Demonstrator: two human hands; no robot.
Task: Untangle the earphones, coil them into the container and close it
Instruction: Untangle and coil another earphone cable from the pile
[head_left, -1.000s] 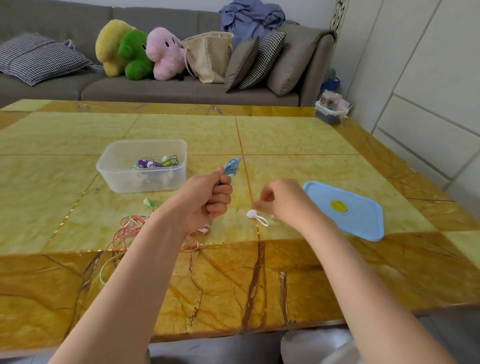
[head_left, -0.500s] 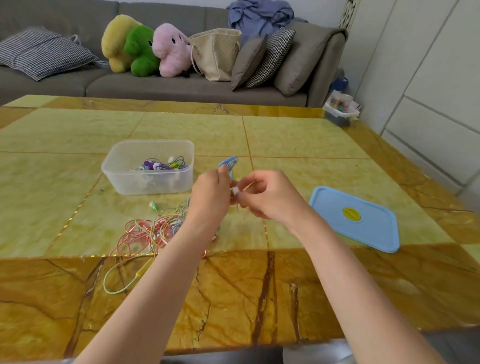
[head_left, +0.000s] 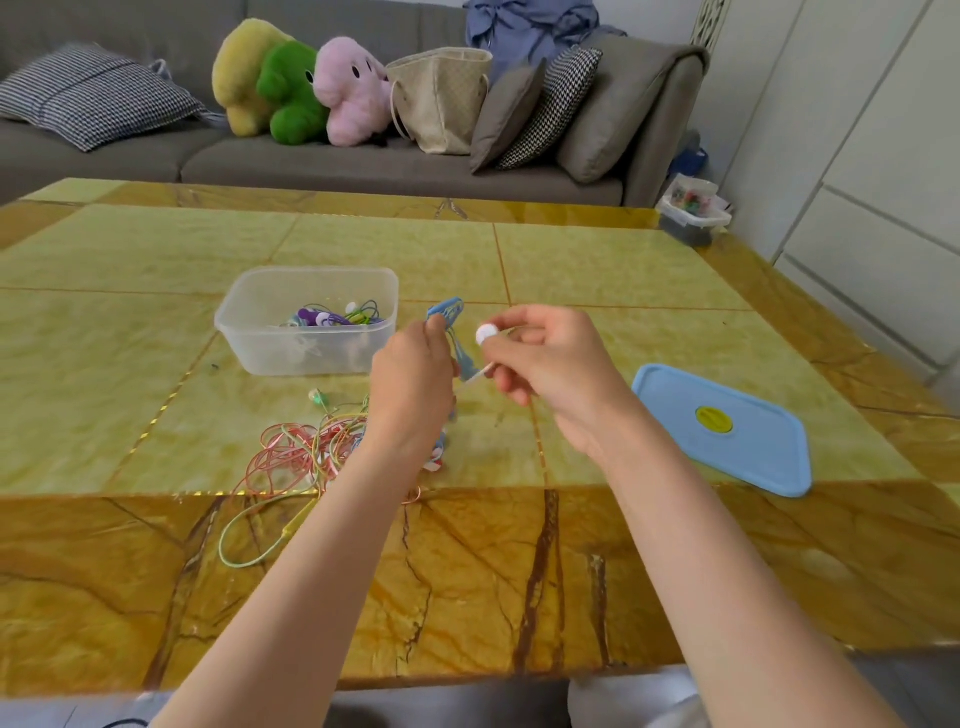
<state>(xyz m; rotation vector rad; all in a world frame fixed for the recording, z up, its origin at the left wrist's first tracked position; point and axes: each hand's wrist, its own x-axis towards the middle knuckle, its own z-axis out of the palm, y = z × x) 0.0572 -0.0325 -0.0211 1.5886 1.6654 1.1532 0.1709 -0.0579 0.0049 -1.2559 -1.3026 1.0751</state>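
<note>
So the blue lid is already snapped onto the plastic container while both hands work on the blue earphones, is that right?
Not quite. The head view shows the blue lid lying flat on the table, apart from the open container. The left hand and right hand do hold the blue earphones.

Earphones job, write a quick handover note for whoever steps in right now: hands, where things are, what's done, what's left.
Left hand: grips a coiled blue earphone cable, held above the table.
Right hand: pinches that cable's white earbud and its stem.
Clear container: open, left of the hands, with several coiled earphones already in it.
Blue lid: flat on the table, to the right, not on.
Tangle of pink, yellow and green cables: on the table under the left forearm, a green earbud beside it.
Left: finish the blue coil, put it in, untangle and coil the rest, close the lid.
</note>
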